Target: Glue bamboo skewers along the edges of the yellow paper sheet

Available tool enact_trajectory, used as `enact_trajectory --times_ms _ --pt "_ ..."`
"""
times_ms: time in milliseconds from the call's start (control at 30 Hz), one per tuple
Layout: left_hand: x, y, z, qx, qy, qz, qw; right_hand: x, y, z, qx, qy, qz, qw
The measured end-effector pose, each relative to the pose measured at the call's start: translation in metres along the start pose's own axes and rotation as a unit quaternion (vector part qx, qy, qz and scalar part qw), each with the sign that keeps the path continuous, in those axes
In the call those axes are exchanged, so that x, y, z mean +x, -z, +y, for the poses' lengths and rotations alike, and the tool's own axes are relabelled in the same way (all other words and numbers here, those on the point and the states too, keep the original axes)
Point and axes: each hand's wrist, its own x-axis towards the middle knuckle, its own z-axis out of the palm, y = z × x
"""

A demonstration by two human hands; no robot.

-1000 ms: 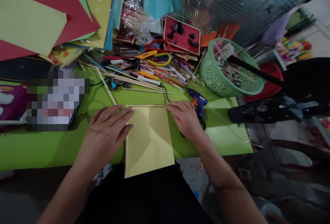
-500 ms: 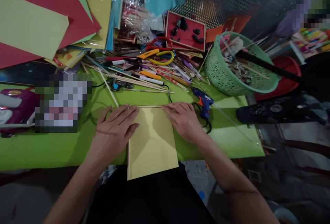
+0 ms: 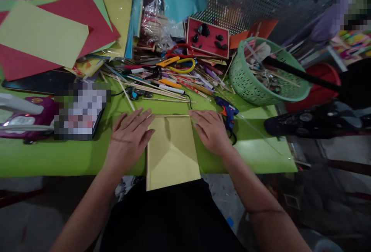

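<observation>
Yellow sheet (image 3: 174, 155) lies on the green table (image 3: 29, 159), its near edge at the person's lap. A thin stick (image 3: 172, 116) runs along its far edge; a narrow strip (image 3: 147, 167) lines its left edge. Two sides edged, then; right and near sides look bare. Left hand (image 3: 127, 138) flat over the sheet's far left corner, fingers slightly spread, gripping nothing visible. Right hand (image 3: 211, 130) at its far right corner, fingers close together; can't tell whether they pinch the stick. Glue gun (image 3: 228, 113) right of the sheet, scissors (image 3: 185, 66) beyond it.
</observation>
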Motion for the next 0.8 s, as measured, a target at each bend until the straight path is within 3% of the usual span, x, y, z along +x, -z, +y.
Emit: enact_trajectory --times_ms 133,400,567,800 --pt "0.0 0.004 -0.004 0.017 0.026 -0.008 0.999 -0.026 0.015 -0.017 0.039 0.019 0.041 0.998" --pt "0.007 0.008 -0.005 0.048 0.058 -0.081 0.994 -0.093 0.004 -0.057 0.09 0.086 -0.096 0.988" --pt "0.017 0.001 -0.005 0.049 0.072 -0.115 0.989 -0.103 -0.002 -0.054 0.075 0.09 -0.105 0.988" --pt "0.009 0.008 0.0 0.066 0.067 -0.089 0.992 -0.109 0.005 -0.034 0.051 0.083 -0.073 0.993"
